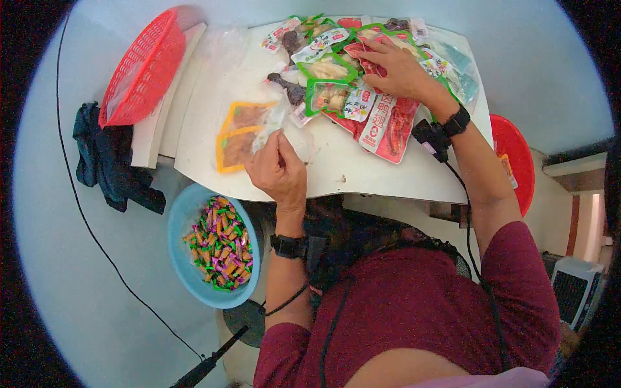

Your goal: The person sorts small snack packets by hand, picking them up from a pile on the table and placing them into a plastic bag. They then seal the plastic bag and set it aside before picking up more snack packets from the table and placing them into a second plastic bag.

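Note:
My left hand [279, 169] is closed in a pinch at the front left of the white table [330, 171]. A clear plastic bag [279, 123] rises from its fingertips. Two orange-edged snack packets [236, 150] lie side by side just left of that bag. My right hand [402, 72] reaches over the pile, fingers spread, touching a red snack packet [370, 64]. Below it lies a large red packet [396, 126] with white lettering. Green-edged packets [326, 97] of pale food and a dark vacuum-packed piece [288, 87] fill the space between my hands.
A red basket [145, 68] leans at the left on a white board. Below the table's left edge stands a blue basin [174, 252] with small wrapped sweets [223, 246]. A red tub [517, 152] sits at the right. My wrist straps trail black cables [471, 220].

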Demonstrator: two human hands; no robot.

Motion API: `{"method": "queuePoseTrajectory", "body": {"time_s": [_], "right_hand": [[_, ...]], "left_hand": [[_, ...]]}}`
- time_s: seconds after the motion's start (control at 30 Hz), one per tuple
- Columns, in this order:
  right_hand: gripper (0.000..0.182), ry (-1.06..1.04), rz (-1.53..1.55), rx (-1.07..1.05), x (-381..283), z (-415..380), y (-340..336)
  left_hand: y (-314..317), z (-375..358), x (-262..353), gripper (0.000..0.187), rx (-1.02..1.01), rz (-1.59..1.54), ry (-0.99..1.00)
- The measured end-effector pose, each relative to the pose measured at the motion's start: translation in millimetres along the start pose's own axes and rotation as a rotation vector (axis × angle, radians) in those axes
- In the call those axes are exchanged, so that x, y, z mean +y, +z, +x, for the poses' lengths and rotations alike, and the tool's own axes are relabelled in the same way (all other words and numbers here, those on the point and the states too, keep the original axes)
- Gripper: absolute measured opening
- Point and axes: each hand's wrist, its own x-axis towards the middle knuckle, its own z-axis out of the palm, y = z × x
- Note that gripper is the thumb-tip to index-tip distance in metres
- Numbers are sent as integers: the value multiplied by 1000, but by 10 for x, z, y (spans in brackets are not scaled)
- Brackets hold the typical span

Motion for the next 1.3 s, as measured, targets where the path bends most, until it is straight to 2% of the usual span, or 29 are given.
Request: {"method": "queuePoseTrajectory", "body": {"time_s": [0.13, 0.23, 0.33, 0.43, 0.47, 0.53, 0.63, 0.73, 0.83, 0.87, 0.97, 1.07, 1.2, 1.3], "right_hand": [[45, -60, 82, 109, -20, -10, -79], [41, -59, 58, 108, -115, -80, -227], [40, -3, 116, 202, -176, -150, -196], [38, 138, 275, 61, -360, -251, -256], [37, 95, 282, 152, -302, -290, -88], [33, 108, 345, 172, -287, -292, -13], [29, 141, 364, 207, -213, -343, 32], [26, 102, 338, 284, -186, -321, -7], [25, 101, 295, 325, -127, -344, 25], [24, 112, 275, 332, -111, -346, 39], [24, 98, 293, 303, -131, -341, 28], [25, 95, 303, 266, -180, -351, -44], [24, 98, 302, 283, -137, -375, -27], [23, 81, 284, 313, -97, -360, 13]], "left_hand": [[-1, -5, -12, 10, 25, 20, 70], [4, 12, -6, 10, 25, 62, 160], [-10, 21, 7, 10, 24, 59, 174], [3, 29, 15, 10, 19, 58, 194], [8, 29, 12, 9, 10, 71, 210], [-10, 18, 18, 10, -24, 126, 252], [-32, 4, 44, 19, -101, 177, 254], [-242, 10, 193, 43, -193, 190, 142], [-346, 61, 200, 62, -168, 135, 160], [-373, 89, 173, 70, -251, 106, 129], [-366, 135, 120, 69, -333, 215, 105], [-294, 118, -86, 61, -463, 274, 152], [-149, 52, -255, 42, -458, 335, 190], [-175, 125, -335, 34, -480, 398, 233]]}}
